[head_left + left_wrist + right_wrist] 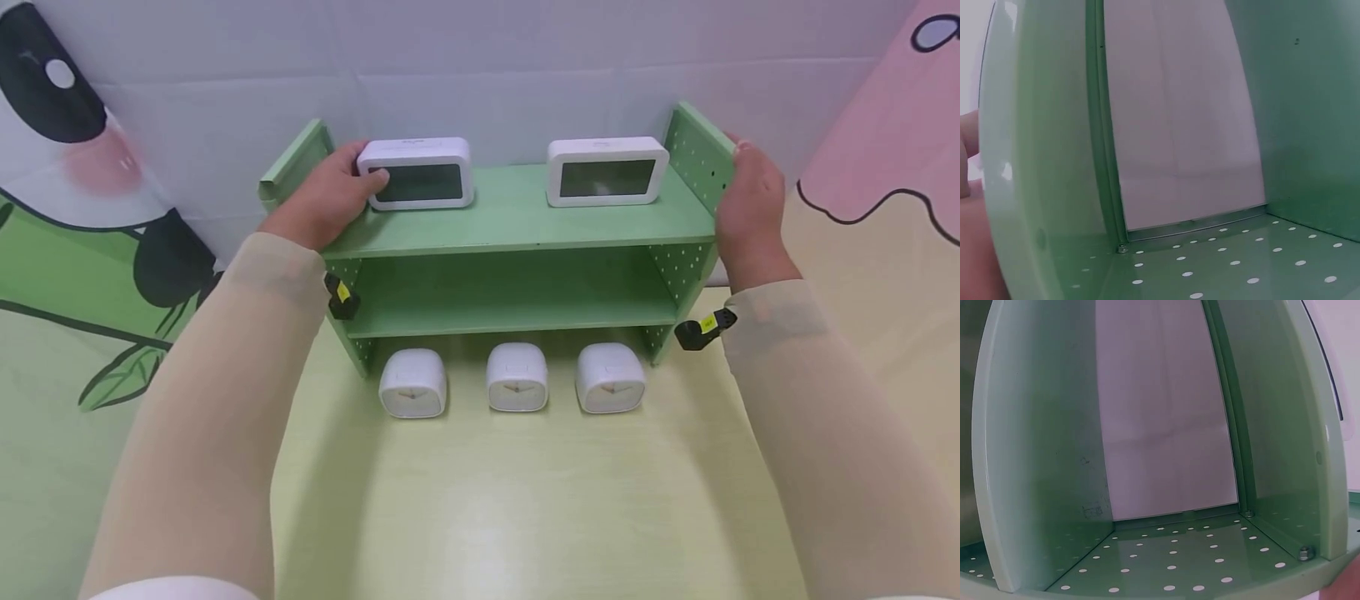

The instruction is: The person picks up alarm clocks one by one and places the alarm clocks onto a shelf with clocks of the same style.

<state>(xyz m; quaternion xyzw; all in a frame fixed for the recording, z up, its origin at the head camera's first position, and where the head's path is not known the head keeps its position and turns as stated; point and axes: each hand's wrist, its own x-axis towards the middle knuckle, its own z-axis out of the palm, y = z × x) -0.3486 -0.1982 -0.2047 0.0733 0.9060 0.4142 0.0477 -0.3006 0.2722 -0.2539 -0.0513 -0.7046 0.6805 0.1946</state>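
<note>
A white digital clock [420, 175] stands at the left of the green shelf's [517, 229] top board. My left hand [327, 193] holds its left end, thumb across the front by the dark screen and fingers behind. A second white digital clock [606, 172] stands on the same board to the right. My right hand [753, 208] grips the shelf's perforated right side panel from outside; its fingertips are partly hidden. In the left wrist view, part of the left hand [975, 250] shows at the edge. The right wrist view catches a bit of the right hand [1342, 584].
Three small white alarm clocks with dials, a left one [412, 383], a middle one [517, 377] and a right one [611, 377], stand on the light table [480, 508] before the shelf's lower opening. Behind the shelf hangs a pale backdrop [495, 92] with cartoon figures.
</note>
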